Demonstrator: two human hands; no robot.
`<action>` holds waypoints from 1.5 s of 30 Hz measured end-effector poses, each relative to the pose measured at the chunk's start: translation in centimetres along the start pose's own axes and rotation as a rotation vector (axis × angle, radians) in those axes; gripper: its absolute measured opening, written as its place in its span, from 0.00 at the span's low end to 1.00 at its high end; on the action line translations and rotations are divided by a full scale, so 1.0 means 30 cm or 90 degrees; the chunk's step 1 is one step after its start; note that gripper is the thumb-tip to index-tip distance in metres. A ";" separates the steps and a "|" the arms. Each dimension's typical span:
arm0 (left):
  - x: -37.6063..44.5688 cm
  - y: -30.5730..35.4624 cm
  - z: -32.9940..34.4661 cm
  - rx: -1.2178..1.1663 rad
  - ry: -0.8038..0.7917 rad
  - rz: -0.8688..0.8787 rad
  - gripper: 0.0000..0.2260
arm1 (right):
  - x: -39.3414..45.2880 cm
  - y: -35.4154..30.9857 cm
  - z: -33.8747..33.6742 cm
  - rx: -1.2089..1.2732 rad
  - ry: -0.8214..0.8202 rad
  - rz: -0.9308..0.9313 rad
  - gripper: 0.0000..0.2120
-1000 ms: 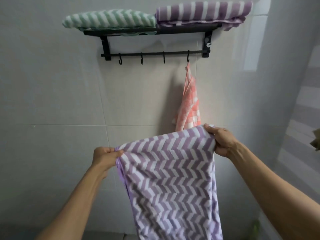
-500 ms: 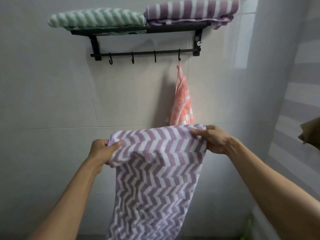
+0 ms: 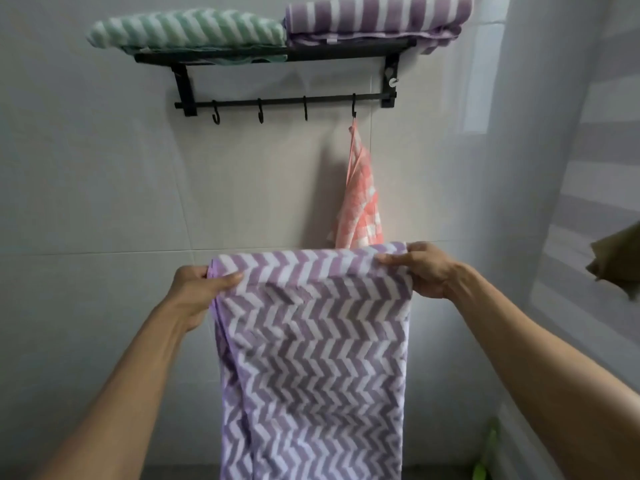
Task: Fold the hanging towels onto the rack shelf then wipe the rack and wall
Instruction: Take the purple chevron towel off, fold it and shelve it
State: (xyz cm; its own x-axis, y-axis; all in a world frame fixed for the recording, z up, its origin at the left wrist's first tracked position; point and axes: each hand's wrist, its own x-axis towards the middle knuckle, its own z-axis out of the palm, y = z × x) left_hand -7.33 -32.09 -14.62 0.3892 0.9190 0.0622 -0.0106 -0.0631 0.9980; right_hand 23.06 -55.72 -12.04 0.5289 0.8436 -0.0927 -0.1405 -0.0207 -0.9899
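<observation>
A purple-and-white chevron towel hangs in front of the person, held up by its top edge below the wall rack. The left hand grips the towel's upper left corner, its fingers clamped on the fabric with the thumb lying across the front. The right hand pinches the upper right corner, fingers closed over the top edge. The top edge is stretched almost level between the two hands, and the cloth drops straight down past the bottom of the view, with a soft fold running down its left side.

Above, a black metal rack is fixed to the tiled wall. On its shelf lie two folded towels side by side and touching: a green-and-white striped towel on the left and a purple-and-white striped towel on the right, whose right end overhangs the shelf. Under the shelf runs a bar with four hooks. From the rightmost hook hangs a pink-and-white checked cloth, its lower end hidden behind the top edge of the held towel. The other three hooks carry nothing.

At the right edge a brownish cloth pokes into view beside the glossy side wall.
</observation>
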 end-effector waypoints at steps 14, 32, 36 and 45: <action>0.042 0.117 0.011 0.039 0.084 0.062 0.03 | -0.009 -0.039 -0.011 -0.023 0.045 -0.028 0.16; 0.049 0.094 0.037 0.053 0.055 0.015 0.26 | 0.019 -0.038 -0.046 -0.053 0.143 -0.026 0.20; 0.044 0.105 0.031 0.121 0.116 0.040 0.13 | 0.007 -0.042 -0.048 -0.113 0.094 0.007 0.22; 0.085 0.113 -0.004 0.217 0.150 0.125 0.04 | 0.005 -0.076 -0.032 -0.085 0.123 -0.088 0.07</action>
State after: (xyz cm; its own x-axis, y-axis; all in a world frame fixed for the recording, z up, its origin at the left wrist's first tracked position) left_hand -6.48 -29.91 -11.07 0.1894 0.9379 0.2908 0.2565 -0.3331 0.9073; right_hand 24.25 -56.06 -9.91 0.6875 0.7252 0.0383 0.0488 0.0064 -0.9988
